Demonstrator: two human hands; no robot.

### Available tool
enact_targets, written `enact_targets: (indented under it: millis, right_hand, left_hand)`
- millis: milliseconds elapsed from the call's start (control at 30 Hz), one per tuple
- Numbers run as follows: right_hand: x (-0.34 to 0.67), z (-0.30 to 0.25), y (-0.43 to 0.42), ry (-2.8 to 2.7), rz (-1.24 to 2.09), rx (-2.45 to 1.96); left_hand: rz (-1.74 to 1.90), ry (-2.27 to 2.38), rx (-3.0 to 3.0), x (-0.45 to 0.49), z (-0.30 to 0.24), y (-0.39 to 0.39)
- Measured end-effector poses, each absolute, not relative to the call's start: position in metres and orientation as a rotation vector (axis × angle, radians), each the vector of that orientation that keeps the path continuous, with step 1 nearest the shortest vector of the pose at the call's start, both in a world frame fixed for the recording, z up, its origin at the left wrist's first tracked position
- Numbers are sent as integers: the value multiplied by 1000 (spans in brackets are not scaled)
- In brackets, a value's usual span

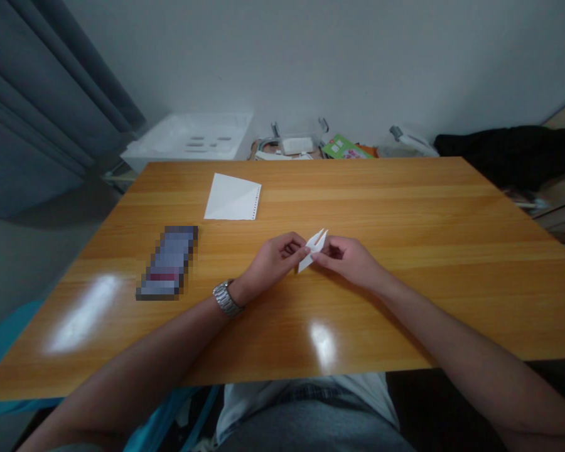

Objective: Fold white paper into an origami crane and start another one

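Observation:
A small folded white paper shape (pixel 313 248) with two pointed tips is held just above the wooden table (pixel 405 251), near its middle. My left hand (pixel 273 260) pinches the shape's left side; a metal watch (pixel 226 298) is on that wrist. My right hand (pixel 351 258) pinches the right side, fingers curled. Both hands meet at the paper.
A flat white sheet (pixel 233 197) with a perforated edge lies farther back on the table. A blurred dark rectangular object (pixel 168 262) lies at the left. Behind the table are a white plastic box (pixel 188 139), small clutter and dark cloth (pixel 508 150). A grey curtain (pixel 37 107) hangs at left.

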State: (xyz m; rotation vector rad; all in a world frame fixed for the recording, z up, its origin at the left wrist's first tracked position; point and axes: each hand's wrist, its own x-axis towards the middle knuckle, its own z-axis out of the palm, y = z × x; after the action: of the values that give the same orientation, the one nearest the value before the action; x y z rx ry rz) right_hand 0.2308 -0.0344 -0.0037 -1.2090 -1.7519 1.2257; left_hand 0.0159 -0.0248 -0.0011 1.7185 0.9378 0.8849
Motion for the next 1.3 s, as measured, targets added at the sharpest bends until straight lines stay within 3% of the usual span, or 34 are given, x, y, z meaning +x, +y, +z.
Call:
enact_targets:
  millis: [433, 1300]
  right_hand:
    - [226, 12, -37, -1643, 1252, -1124]
    - [226, -2, -37, -1703, 1208, -1135]
  left_hand:
    - [1053, 1004, 1643, 19, 4, -28]
    - [1014, 963, 1578, 24, -1, -31]
